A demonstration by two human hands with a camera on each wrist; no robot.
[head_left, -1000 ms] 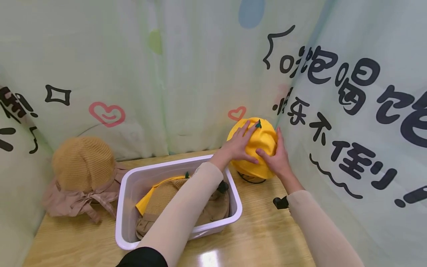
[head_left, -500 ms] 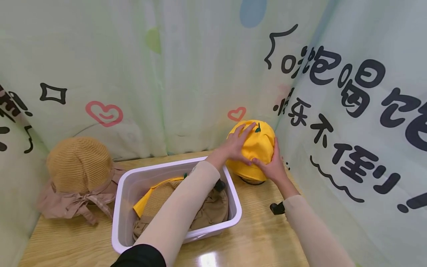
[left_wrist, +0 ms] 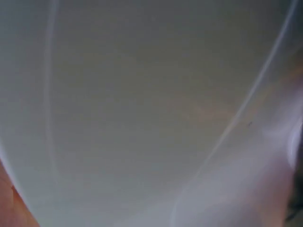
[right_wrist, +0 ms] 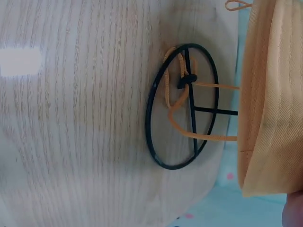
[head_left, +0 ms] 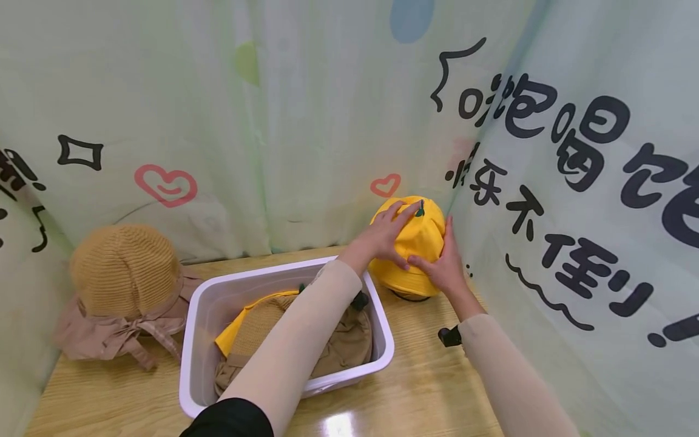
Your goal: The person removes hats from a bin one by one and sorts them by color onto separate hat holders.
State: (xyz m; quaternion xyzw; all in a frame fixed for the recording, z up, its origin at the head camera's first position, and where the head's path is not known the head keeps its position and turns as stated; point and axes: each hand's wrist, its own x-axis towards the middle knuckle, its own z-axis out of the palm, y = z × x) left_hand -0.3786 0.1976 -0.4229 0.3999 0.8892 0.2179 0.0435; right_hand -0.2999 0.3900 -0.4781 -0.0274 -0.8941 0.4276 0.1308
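Observation:
A yellow hat (head_left: 423, 240) with a small green leaf on its crown sits on a black wire stand (right_wrist: 148, 109), close to the back corner. My left hand (head_left: 384, 235) grips its left side, fingers spread over the crown and thumb at the front. On the right side my right hand (head_left: 445, 267) holds the hat, its thumb near the left thumb and its other fingers along the far side. An orange-looking cord (right_wrist: 208, 138) with a black toggle hangs from the hat across the stand's round base in the right wrist view. The left wrist view is mostly a blurred pale surface.
A pale lilac bin (head_left: 273, 271) below my left forearm contains a brown hat (head_left: 349, 346) and a yellow piece (head_left: 232, 335). At the left stands a tan knitted hat (head_left: 122, 267) with a pinkish-brown brim. Printed curtains (head_left: 317, 133) enclose the wooden table (head_left: 426, 382).
The yellow hat is slightly lower over its stand than one second ago, so less of the black base shows. Both hands stay on it, the right hand having shifted a little left.

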